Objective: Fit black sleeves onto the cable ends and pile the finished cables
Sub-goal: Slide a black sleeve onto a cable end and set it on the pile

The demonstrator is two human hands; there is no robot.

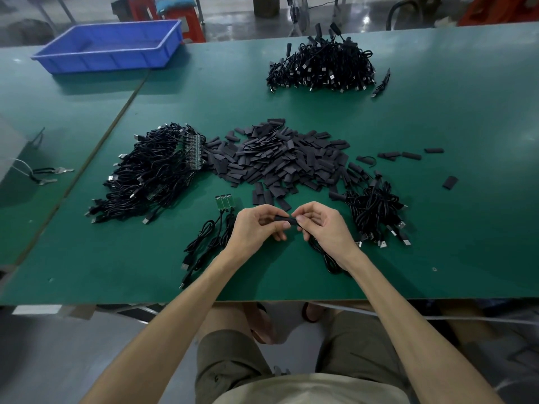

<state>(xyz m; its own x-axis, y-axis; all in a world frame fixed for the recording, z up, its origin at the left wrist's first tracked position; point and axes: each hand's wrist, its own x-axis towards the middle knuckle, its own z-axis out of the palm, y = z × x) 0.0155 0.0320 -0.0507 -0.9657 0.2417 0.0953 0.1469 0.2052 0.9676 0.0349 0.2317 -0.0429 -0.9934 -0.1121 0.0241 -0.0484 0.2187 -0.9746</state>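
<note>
Head view. My hands meet low centre of frame, above the green table (437, 258). Left hand (258, 225): fingers curled, thumb and fingertips pinching one end of a black sleeve (287, 220). Right hand (320, 225): curled likewise, pinching the other end. The sleeve spans the gap between them. A cable (326, 260) runs out from under the right hand and lies looped on the table.

Just left of the left hand: three cables (223, 201) with green boards at their ends. Mid-frame: sleeve heap (277, 161). Touching its left edge: left pile (145, 176) of cables, bare boards showing. Right of my hands: right pile (376, 211). Upper right: far pile (323, 65). Upper left: blue bin (110, 45).
</note>
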